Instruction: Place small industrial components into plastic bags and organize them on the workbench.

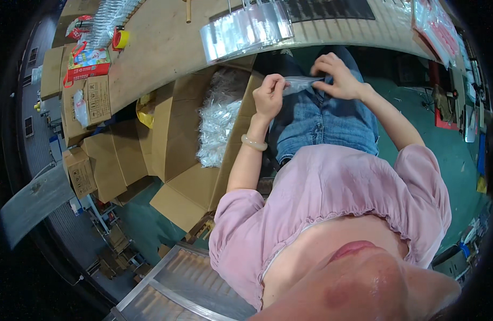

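Note:
My left hand [269, 96] is closed in a pinch on one end of a small clear plastic bag [300, 84], stretched over my lap just below the table edge. My right hand [338, 76] is at the bag's other end, its fingers bent and spread apart from the thumb. That thumb lies close to the bag; whether it touches is hard to make out. To the left of my left forearm stands an open cardboard box [190, 115] with a heap of clear plastic packets [222, 120] inside.
On the table [155, 53] ahead, a row of clear plastic sleeves [246, 31] hangs over the near edge. Pink-and-clear bags [436, 32] lie at the far right. A roll of yellow tape [121, 39] and a red printed box [89, 63] sit at the left.

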A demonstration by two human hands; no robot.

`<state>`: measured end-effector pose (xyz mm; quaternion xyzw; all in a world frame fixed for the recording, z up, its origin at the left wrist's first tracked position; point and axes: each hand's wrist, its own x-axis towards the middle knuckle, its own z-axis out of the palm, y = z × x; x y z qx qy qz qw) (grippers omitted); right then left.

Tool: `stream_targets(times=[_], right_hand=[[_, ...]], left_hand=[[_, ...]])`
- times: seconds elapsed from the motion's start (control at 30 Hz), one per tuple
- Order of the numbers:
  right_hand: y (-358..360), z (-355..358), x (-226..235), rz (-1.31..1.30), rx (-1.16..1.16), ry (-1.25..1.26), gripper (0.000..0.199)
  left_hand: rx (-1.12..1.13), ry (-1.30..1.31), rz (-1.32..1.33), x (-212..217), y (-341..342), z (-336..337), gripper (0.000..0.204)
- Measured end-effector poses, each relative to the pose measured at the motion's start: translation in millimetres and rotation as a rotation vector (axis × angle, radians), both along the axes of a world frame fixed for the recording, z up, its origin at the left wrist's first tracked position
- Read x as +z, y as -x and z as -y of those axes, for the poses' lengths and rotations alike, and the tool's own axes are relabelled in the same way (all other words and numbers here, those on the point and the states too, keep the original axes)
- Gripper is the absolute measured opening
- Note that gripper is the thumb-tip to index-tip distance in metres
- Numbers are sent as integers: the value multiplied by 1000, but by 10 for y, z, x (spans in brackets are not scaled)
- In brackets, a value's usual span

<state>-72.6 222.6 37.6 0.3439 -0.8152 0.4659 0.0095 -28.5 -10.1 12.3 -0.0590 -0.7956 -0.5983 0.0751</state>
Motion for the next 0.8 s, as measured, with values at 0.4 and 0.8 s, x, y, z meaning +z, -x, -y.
stream_targets(times=[0.4,0.8], right_hand=[[66,460,66,-141,122,-72,9],[65,-248,-159,2,-208,-45,5]], left_hand=[[23,57,-35,190,-55,-117,9],[616,243,91,944,-350,1306,11]])
